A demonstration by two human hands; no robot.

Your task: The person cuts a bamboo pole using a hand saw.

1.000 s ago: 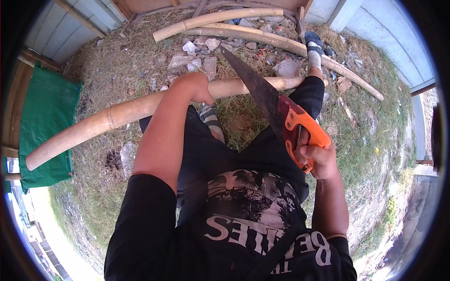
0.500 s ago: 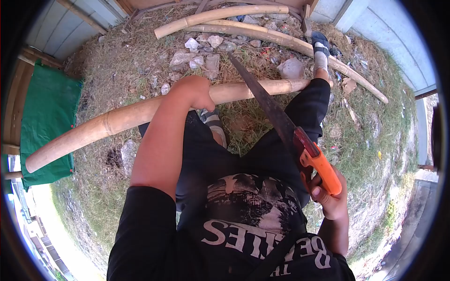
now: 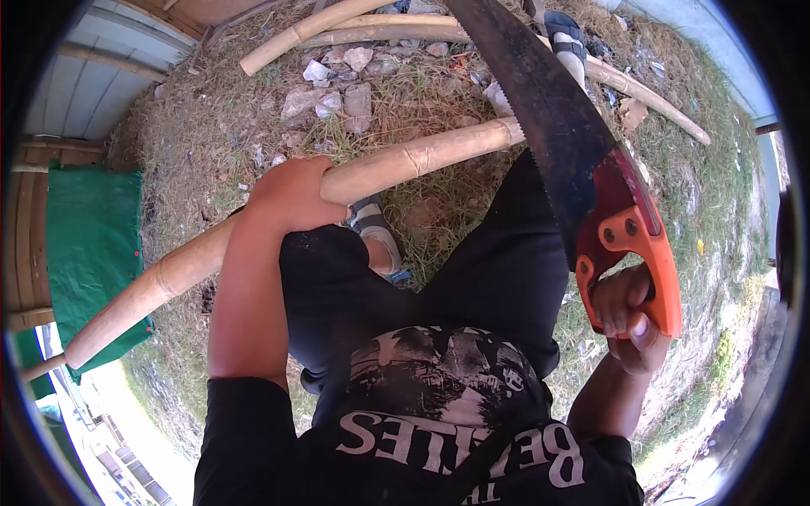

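A thick, slightly curved bamboo pole (image 3: 422,158) lies across my left thigh, running from the lower left to the upper middle. Wrapped over it near my knee is my left hand (image 3: 291,194). My right hand (image 3: 629,316) is closed around the orange handle of a hand saw (image 3: 561,110), raised to the right with its blade pointing up and left. The saw's toothed edge faces the pole and overlaps its far end in view; whether they touch I cannot tell.
More bamboo poles (image 3: 388,34) lie on the ground ahead, close to my sandalled foot (image 3: 564,38). Stones (image 3: 359,107) are scattered in the dry grass. A green sheet (image 3: 94,253) hangs at the left, with walls around.
The saw has come up and closer to my face, its broad side now turned to view. The pole's left end sits lower in view, and my left hand still holds it.
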